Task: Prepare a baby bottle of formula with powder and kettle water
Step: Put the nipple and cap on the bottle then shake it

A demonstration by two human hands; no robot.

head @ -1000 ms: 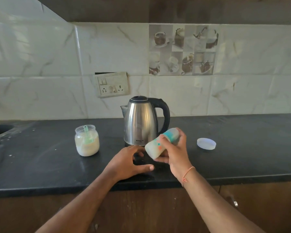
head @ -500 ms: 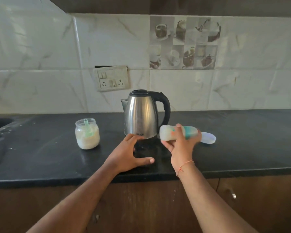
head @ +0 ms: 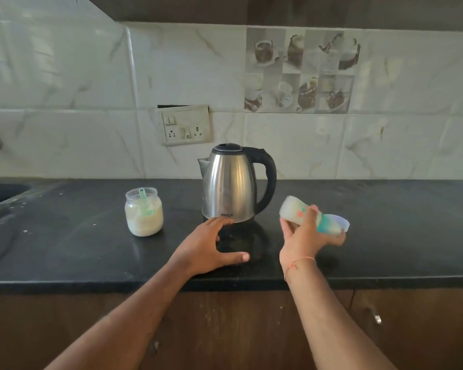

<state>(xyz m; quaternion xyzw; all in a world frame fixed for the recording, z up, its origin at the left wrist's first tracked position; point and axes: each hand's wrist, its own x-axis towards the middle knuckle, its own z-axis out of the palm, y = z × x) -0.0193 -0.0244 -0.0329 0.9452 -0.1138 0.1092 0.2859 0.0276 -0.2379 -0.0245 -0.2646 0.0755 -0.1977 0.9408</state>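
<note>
My right hand (head: 302,241) grips a baby bottle (head: 296,212) with milky liquid inside, held above the counter to the right of the kettle. The bottle lies tilted, its base up and to the left, its teal cap end down and to the right. A steel kettle (head: 231,186) with a black handle stands at the counter's middle. My left hand (head: 206,248) rests flat on the black countertop (head: 64,249) just in front of the kettle, fingers spread, holding nothing. A glass jar of powder (head: 144,211) with a green scoop in it stands left of the kettle.
A clear plastic lid (head: 341,222) lies on the counter behind my right hand, partly hidden by the bottle. A sink edge (head: 0,194) shows at the far left. A switch and socket plate (head: 186,125) sits on the tiled wall behind the kettle.
My right hand has swung the bottle from in front of the kettle to its right, tipping it over so the cap end now points down and right. The left hand stayed put.
</note>
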